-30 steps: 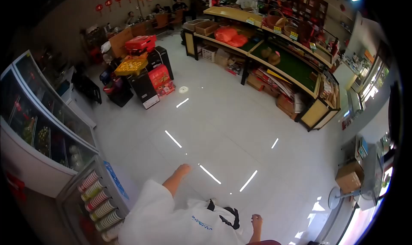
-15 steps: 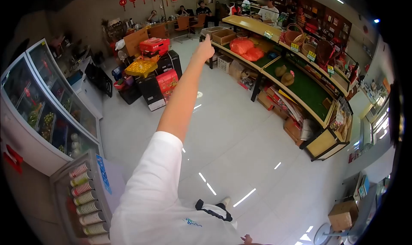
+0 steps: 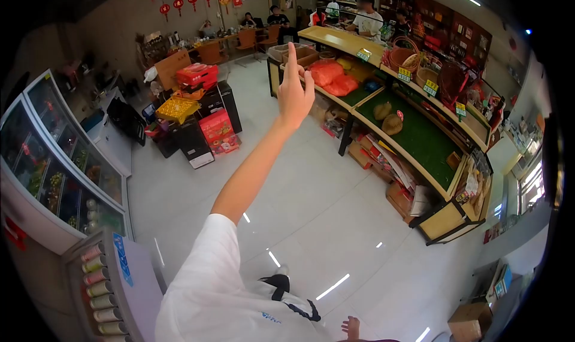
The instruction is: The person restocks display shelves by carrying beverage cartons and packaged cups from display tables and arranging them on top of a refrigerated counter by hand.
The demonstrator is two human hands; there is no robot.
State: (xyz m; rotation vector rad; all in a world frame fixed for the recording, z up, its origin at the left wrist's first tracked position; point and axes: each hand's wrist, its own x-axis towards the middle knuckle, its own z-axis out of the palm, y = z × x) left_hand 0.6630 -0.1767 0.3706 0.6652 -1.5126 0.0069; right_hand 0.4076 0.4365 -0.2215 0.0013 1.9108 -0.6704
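My left hand [image 3: 294,96] is raised on an outstretched arm, its index finger stretched upward, another fingertip bent beside it, holding nothing. Behind it stands a display shelf [image 3: 413,139] with red plastic bags [image 3: 333,78], a brown carton [image 3: 305,57] and two brownish round items [image 3: 392,124] on green matting. From this viewpoint the hand overlaps the shelf's left end without visible contact. Low at the bottom edge, my right hand [image 3: 352,328] hangs with its fingers apart and empty, over the floor beside the white shirt.
Glass-door fridges [image 3: 66,156] and a cabinet of stacked cups [image 3: 100,291] line the left. Boxes with a yellow tray [image 3: 178,109] stand mid-left. A person [image 3: 366,21] is behind the shelf; others sit at the back. A cardboard box [image 3: 470,322] lies lower right.
My left hand rose from low over the floor to a forward point, then turned more upright with its index finger up. My right hand dipped, then came back into fuller view.
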